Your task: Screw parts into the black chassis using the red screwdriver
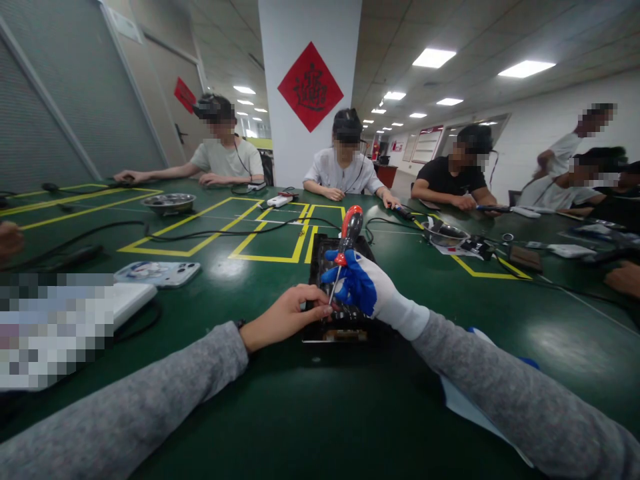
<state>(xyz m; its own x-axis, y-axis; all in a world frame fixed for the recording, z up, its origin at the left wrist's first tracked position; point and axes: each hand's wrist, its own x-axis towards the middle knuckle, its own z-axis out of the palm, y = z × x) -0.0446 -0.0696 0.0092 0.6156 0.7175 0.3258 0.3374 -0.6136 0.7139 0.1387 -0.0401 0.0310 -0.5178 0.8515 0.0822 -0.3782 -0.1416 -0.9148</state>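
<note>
A black flat device (320, 257), like an opened laptop or keyboard, lies on the green table (280, 400) in front of me. My right hand (367, 287) wears a white glove with blue fingers and is closed round a screwdriver (346, 240) with a red and black handle, its tip pointing down onto the device. My bare left hand (285, 313) rests at the device's left edge, fingers curled and pinched beside the screwdriver's tip. What the fingers pinch, if anything, is too small to see.
A phone (157, 272) and a white box (127, 300) lie to my left. Black cables (210, 233) cross yellow tape markings. Metal bowls (169, 202) (445, 233) stand further off. Several people sit around the far side, with tools and papers before them.
</note>
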